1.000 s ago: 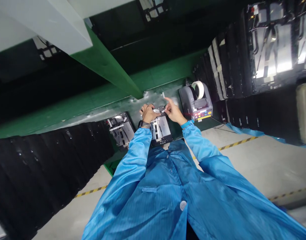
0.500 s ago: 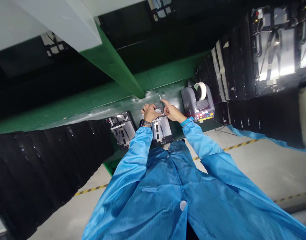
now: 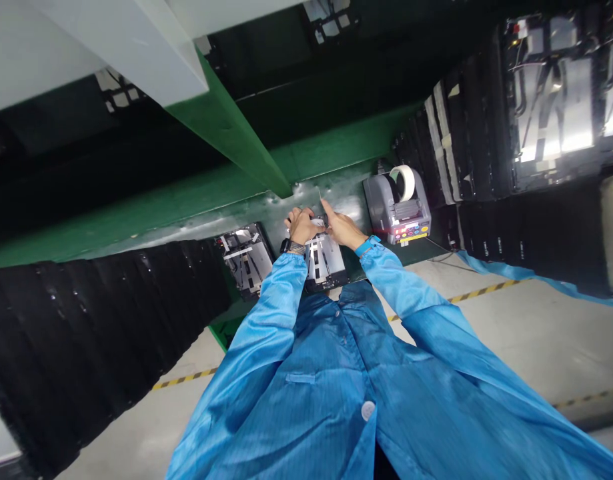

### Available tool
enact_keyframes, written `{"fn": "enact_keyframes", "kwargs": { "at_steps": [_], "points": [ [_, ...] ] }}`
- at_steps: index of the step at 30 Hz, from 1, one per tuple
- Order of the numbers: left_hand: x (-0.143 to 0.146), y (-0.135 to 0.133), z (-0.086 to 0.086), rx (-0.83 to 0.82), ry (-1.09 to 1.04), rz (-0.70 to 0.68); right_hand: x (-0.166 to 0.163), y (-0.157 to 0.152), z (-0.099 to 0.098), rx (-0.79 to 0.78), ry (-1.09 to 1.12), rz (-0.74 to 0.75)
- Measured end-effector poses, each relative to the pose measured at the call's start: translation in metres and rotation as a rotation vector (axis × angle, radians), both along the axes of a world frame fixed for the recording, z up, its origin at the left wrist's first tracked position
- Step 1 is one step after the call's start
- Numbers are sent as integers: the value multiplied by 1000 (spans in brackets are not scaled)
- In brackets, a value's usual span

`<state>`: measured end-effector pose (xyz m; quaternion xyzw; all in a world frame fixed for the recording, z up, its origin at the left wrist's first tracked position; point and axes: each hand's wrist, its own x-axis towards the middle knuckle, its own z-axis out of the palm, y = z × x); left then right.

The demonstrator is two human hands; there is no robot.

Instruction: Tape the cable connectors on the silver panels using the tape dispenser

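A flat device part (image 3: 328,263) with a silvery panel, black strips and a dark frame lies on the bench before me. My left hand (image 3: 302,225) rests over its far edge, fingers apart and thumb pointing right. From the right, my right hand (image 3: 342,228) meets that thumb; its index finger stretches forward while the other fingers fold in near the part. A thin pale strip of tape (image 3: 319,193) sticks up from the index fingertip. Whatever lies beneath the touching thumb and fingers is hidden.
A similar part (image 3: 246,260) lies to the left. On the right stands a grey tape dispenser (image 3: 397,207) with a cream roll. Dark upright stacks (image 3: 111,320) flank the bench at left, with more dark panels (image 3: 466,143) at right. A green post (image 3: 241,137) rises behind.
My right hand has turned and shifted slightly left, closer to my left thumb. The tape strip on its index finger now shows narrower. My left hand stays nearly in place.
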<state>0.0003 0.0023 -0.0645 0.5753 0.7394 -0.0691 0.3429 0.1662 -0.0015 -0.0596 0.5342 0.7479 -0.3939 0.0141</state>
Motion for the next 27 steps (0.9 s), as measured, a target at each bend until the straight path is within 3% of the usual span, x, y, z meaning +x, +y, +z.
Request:
{"fn": "enact_keyframes", "kwargs": {
  "at_steps": [9, 15, 20, 27],
  "points": [
    [0, 2, 0, 15, -5, -20, -8, 5, 7, 44, -140, 4],
    [0, 2, 3, 1, 0, -19, 1, 10, 4, 39, -59, 23],
    [-1, 2, 0, 17, -19, -15, 19, 15, -2, 46, 115, -60],
    [-1, 3, -3, 26, -21, -19, 13, 13, -9, -8, 128, 36]
  ]
}}
